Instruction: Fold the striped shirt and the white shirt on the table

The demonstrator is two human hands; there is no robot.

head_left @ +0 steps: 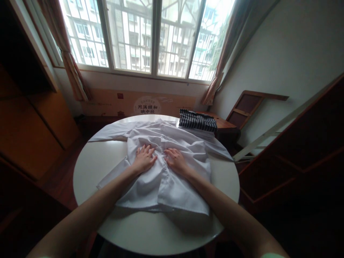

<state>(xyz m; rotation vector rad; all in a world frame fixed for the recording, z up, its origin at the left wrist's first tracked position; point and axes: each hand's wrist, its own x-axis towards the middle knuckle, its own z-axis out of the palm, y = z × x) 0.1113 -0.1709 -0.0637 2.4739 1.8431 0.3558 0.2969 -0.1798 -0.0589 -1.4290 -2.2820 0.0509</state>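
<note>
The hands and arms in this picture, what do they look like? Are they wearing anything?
The left hand and right hand look bare: no gloves, watch or bracelet show. The left forearm and right forearm are bare too, with no markings. A pale green edge, probably a sleeve, peeks in at the bottom.

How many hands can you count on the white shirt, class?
2. The left hand lies flat on the white shirt, left of its button strip; the right hand lies toward the strip's other side.
</note>
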